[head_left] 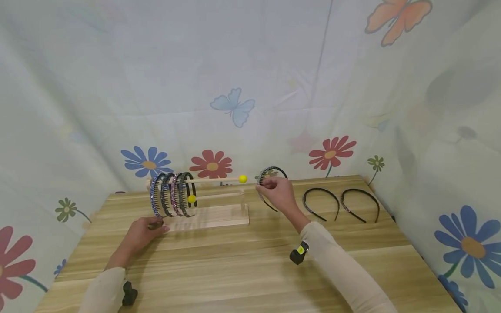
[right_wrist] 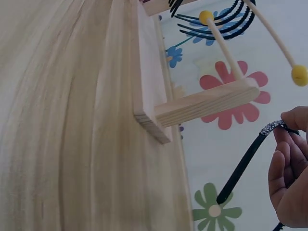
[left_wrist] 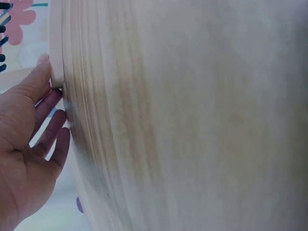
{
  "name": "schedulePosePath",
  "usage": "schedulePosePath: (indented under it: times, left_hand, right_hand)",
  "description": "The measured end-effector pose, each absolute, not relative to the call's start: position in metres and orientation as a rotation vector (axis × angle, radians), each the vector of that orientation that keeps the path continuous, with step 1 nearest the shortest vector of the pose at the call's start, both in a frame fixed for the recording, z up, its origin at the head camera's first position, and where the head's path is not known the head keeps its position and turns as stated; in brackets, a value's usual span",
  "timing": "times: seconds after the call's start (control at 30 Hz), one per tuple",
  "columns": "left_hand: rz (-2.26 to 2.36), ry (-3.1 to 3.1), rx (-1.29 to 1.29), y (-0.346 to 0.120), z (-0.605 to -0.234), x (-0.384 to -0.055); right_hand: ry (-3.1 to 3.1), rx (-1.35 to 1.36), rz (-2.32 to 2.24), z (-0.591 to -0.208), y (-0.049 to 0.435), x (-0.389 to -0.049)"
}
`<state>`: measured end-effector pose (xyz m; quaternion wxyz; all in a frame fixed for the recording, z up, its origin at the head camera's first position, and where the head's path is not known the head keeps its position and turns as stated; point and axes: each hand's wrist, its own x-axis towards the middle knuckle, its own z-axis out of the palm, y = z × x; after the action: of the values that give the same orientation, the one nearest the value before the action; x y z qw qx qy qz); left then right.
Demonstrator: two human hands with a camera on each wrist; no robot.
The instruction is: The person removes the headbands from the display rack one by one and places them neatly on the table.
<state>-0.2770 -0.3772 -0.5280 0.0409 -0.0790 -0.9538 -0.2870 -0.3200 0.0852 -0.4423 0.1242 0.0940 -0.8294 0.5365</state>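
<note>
My right hand (head_left: 279,193) pinches a black headband (right_wrist: 243,166) with a sparkly silver stretch, between thumb and fingers. It is held up off the table, to the right of a wooden headband stand (head_left: 227,217). Several glittery toothed headbands (head_left: 182,195), blue, dark and pink among them, hang at the left of the stand's upper rod (head_left: 219,180). That rod ends in a yellow ball (head_left: 242,178), short of the held headband. At the base's left end, my left hand (head_left: 138,237) grips the wood, thumb along its edge in the left wrist view.
Two more dark headbands, one (head_left: 321,190) nearer the stand and another (head_left: 362,191) further right, lie on the wooden table (head_left: 250,269). A second, lower rod on the stand carries another yellow ball (head_left: 192,198). Behind the table hangs a flower-printed curtain (head_left: 274,130).
</note>
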Motion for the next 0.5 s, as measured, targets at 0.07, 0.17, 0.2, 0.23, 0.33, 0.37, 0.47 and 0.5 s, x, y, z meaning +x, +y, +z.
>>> schedulePosePath:
  times: [0.07, 0.17, 0.2, 0.23, 0.33, 0.37, 0.47, 0.5]
  left_hand:
    - [-0.878, -2.923, -0.241, -0.377, -0.527, -0.277]
    - [-0.873, -2.920, -0.243, -0.377, -0.527, -0.276]
    - [-0.871, -2.918, -0.243, -0.377, -0.528, -0.276]
    - [-0.868, -2.916, -0.245, -0.377, -0.528, -0.276]
    - [-0.863, -2.911, -0.243, -0.377, -0.528, -0.276]
    - [-0.863, -2.912, -0.243, -0.377, -0.528, -0.276]
    - [-0.873, -2.915, -0.237, -0.377, -0.527, -0.275]
    - [-0.876, -2.917, -0.237, -0.377, -0.527, -0.275]
  right_hand:
    - [-2.431, 0.236, 1.564, -0.447, 0.085, -0.322]
    - [-2.451, 0.179, 1.565, -0.456, 0.086, -0.325]
    - [-2.458, 0.159, 1.562, -0.458, 0.086, -0.326]
    - [-2.462, 0.142, 1.557, -0.461, 0.087, -0.327]
    - [-2.488, 0.104, 1.523, -0.469, 0.089, -0.329]
    - [-2.498, 0.088, 1.515, -0.471, 0.090, -0.330]
    - [-2.529, 0.063, 1.494, -0.478, 0.091, -0.332]
    - [-2.537, 0.061, 1.486, -0.481, 0.092, -0.333]
